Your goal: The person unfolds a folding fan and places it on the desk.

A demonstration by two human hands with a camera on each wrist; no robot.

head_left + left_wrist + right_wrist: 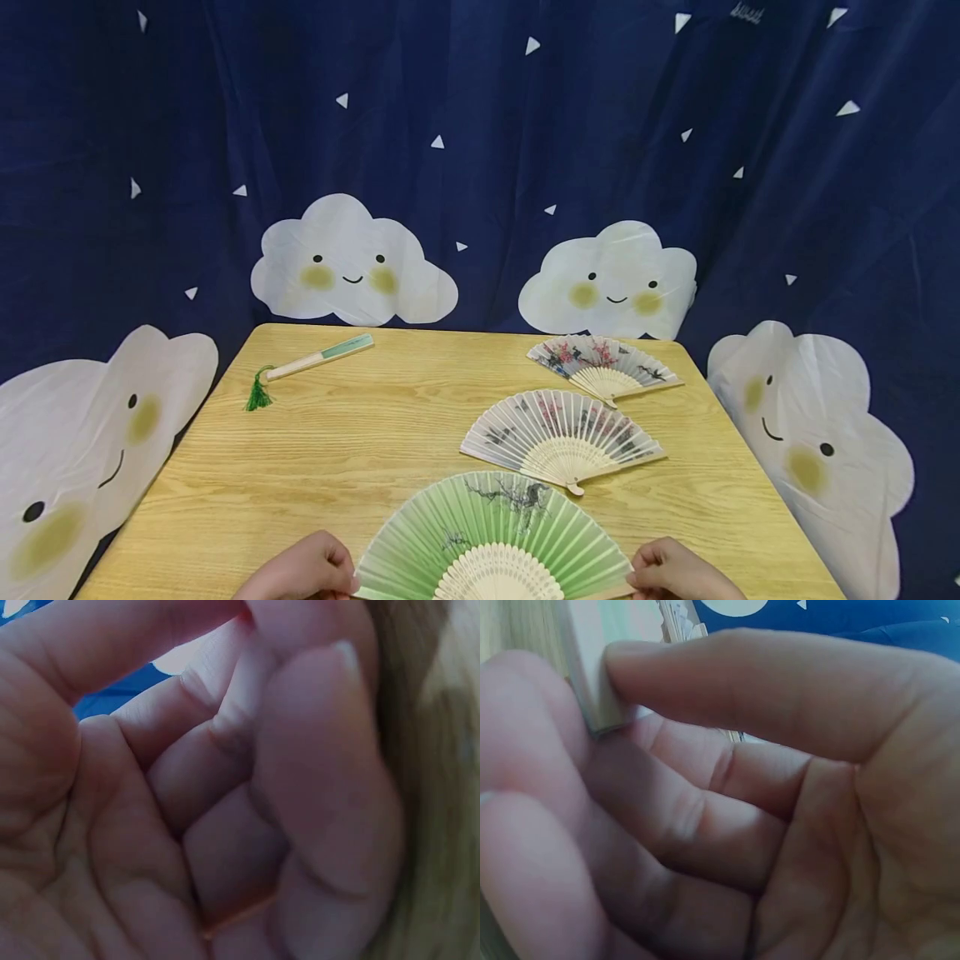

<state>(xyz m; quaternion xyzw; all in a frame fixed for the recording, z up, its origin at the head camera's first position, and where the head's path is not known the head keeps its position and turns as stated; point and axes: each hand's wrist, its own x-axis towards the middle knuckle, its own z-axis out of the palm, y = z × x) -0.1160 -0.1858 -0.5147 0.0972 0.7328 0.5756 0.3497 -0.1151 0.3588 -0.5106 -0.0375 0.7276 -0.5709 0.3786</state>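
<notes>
A green paper fan [495, 533] lies spread wide at the near edge of the wooden table [337, 450]. My left hand [339, 575] grips its left end with curled fingers; the left wrist view shows only those curled fingers [315, 772] close up. My right hand [639, 575] holds the right end. In the right wrist view the thumb [727, 682] and fingers pinch the fan's outer rib [592, 675].
Two more spread fans lie on the right half: a white one [562, 435] in the middle and a smaller flowered one [603, 365] farther back. A folded fan with a green tassel [311, 362] lies at the far left. A dark blue cloud curtain [480, 150] hangs behind.
</notes>
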